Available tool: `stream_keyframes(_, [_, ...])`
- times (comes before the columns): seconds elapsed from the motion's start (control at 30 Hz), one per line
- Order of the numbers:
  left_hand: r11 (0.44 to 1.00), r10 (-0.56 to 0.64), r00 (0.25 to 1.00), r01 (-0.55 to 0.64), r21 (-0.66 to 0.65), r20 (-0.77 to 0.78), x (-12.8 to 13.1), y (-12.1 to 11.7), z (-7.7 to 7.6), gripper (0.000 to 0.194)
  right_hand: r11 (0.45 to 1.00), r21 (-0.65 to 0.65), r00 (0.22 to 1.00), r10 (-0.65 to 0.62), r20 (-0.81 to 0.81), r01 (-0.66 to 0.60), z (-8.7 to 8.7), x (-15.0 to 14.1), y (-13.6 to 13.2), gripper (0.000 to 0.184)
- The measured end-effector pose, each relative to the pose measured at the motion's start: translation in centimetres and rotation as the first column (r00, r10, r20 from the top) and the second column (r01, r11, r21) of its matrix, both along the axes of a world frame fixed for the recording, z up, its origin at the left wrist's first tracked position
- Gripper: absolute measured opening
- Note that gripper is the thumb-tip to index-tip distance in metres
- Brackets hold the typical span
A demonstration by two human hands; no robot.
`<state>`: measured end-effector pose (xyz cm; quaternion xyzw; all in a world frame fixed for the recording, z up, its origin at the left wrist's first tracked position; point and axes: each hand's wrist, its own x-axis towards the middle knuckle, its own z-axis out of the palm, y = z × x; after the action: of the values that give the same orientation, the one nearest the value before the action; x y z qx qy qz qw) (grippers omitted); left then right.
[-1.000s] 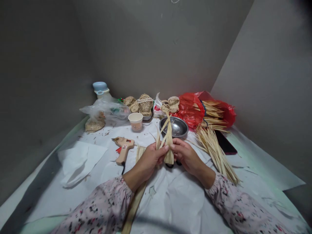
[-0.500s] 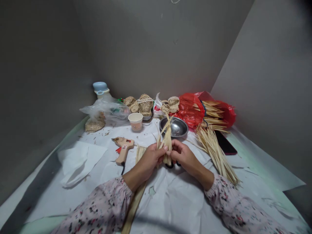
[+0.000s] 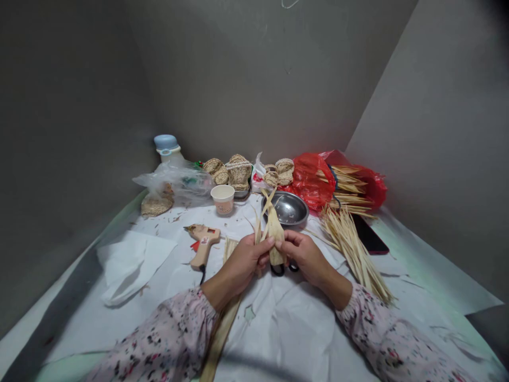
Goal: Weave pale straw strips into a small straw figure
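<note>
My left hand (image 3: 243, 258) and right hand (image 3: 305, 258) clamp together on pale flat dried-leaf strips (image 3: 273, 229) at 12 o'clock, barely shifted from the earlier frame, above black scissor handles (image 3: 278, 270), with a loose pale straw bundle (image 3: 352, 254) left at 2 o'clock and small woven straw pieces (image 3: 238, 172) finished beyond.

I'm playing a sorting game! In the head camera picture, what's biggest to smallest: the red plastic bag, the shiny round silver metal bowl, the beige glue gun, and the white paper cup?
1. Red plastic bag
2. Shiny round silver metal bowl and beige glue gun: too close to rank, since the gun sits nearer the camera
3. White paper cup
</note>
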<state>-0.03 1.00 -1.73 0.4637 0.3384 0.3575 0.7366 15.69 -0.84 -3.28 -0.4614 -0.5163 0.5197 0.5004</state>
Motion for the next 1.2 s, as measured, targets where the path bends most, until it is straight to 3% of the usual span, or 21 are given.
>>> stream_keyframes(0.17, [0.994,0.091,0.995,-0.087,0.067,-0.048,0.3,-0.1,-0.3,0.03,0.998,0.038,0.993,-0.044,0.112,0.04,0.0,-0.3,0.0,0.01])
stream_keyframes(0.4, [0.997,0.063,0.997,-0.061,0.047,-0.045,0.4,0.1,-0.9,0.024,0.975,0.206,0.934,-0.152,0.324,0.087,-0.6,-0.7,-0.5,0.007])
stream_keyframes(0.63, [0.998,0.053,0.998,-0.053,0.015,0.032,0.7,-0.2,-0.6,0.026,0.955,0.269,0.856,-0.243,0.456,0.128,0.0,-1.1,-0.9,0.012])
stream_keyframes(0.9, [0.997,0.07,0.997,-0.071,0.038,0.025,0.2,-0.3,-0.2,0.025,0.972,0.173,0.926,-0.209,0.314,0.16,-0.1,-0.5,-0.3,0.009])
stream_keyframes(1.1, [0.998,0.014,1.0,-0.016,0.06,0.025,-0.1,0.0,-0.4,0.025,0.998,0.036,0.999,0.054,0.009,-0.054,0.4,-0.1,-0.3,0.015])
stream_keyframes(1.2, [0.994,0.003,1.0,-0.005,0.11,0.012,0.0,0.0,-0.4,0.025,0.998,0.022,0.997,0.064,-0.032,-0.064,0.1,0.0,-0.2,0.024])
